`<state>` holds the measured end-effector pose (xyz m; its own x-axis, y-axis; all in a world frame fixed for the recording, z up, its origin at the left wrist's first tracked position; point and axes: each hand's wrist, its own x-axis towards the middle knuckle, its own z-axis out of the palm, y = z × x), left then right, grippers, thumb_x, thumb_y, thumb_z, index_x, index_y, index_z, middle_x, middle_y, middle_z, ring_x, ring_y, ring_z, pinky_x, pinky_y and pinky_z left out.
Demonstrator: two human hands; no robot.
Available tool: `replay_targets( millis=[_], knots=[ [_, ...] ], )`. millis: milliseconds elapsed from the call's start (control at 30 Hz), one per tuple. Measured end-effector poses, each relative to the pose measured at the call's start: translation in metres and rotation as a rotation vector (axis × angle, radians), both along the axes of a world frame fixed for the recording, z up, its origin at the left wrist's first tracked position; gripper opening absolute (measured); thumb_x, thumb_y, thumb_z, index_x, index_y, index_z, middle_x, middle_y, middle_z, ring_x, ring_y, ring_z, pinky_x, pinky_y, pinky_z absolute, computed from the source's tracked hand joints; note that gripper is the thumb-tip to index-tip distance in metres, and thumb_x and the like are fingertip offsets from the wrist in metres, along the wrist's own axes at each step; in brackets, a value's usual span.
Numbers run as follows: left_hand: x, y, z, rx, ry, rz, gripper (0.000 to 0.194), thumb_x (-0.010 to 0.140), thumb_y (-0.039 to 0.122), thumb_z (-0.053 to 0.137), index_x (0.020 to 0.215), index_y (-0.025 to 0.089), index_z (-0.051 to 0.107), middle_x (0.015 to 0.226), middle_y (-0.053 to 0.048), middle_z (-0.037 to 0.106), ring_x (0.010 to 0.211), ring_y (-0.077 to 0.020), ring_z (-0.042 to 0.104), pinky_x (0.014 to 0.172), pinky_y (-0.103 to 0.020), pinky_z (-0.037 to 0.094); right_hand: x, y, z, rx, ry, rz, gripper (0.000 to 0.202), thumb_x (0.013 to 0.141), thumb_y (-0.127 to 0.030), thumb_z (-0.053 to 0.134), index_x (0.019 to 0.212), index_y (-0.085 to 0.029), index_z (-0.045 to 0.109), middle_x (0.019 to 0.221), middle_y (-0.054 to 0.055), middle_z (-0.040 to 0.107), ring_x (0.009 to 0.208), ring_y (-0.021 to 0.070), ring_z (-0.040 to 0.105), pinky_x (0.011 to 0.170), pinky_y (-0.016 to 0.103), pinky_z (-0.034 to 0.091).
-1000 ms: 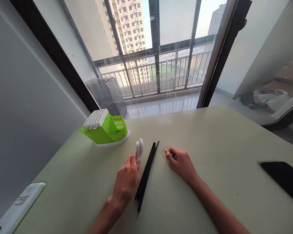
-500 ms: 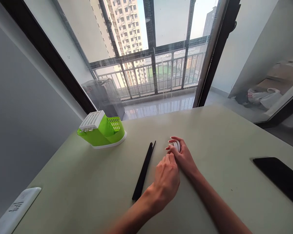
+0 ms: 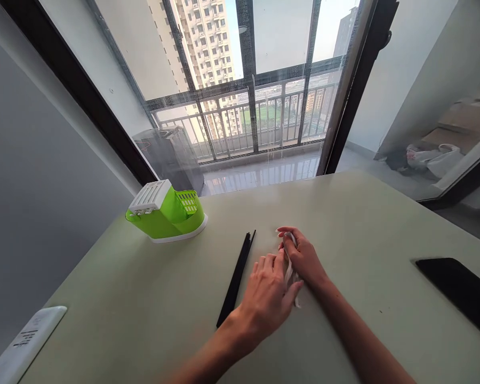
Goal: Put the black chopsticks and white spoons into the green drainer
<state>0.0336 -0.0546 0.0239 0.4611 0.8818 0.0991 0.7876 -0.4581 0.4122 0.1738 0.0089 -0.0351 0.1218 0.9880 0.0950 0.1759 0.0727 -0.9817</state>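
Right hand (image 3: 307,258) clasps white, curved, spoon-like utensils (image 3: 289,270), likely steadying them; can't tell if my left hand (image 3: 266,288), at eight o'clock, grips.

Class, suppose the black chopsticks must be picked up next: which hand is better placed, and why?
Probably the left hand: it is nearer the black chopsticks, though it seems to touch the white spoons. The right hand lies farther off, beyond the left, curled around those spoons.
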Motion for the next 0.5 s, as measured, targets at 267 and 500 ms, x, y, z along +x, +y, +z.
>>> replay_targets(
  millis=[267, 500],
  knots=[
    [-0.121, 0.047, 0.063, 0.595, -0.07, 0.352, 0.03, 0.101, 0.04, 0.051, 0.123, 0.021, 0.059, 0.128, -0.011, 0.061, 0.126, -0.0264, 0.054, 0.113, -0.045, 0.04, -0.001, -0.004, -0.001, 0.057, -0.135, 0.109, 0.041, 0.101, -0.05, 0.039, 0.117, -0.022, 0.064, 0.097, 0.006, 0.069, 0.075, 0.0188, 0.063, 0.076, 0.033, 0.051],
    [-0.225, 0.093, 0.098, 0.779, 0.129, 0.667, 0.048, 0.1, 0.051, 0.047, 0.134, 0.019, 0.057, 0.156, -0.015, 0.045, 0.148, -0.0344, 0.034, 0.122, -0.052, 0.025, -0.002, -0.007, 0.0, 0.127, -0.228, 0.167, 0.038, 0.101, -0.044, 0.039, 0.115, -0.021, 0.066, 0.101, 0.008, 0.069, 0.086, 0.0214, 0.063, 0.084, 0.035, 0.049]
  ],
)
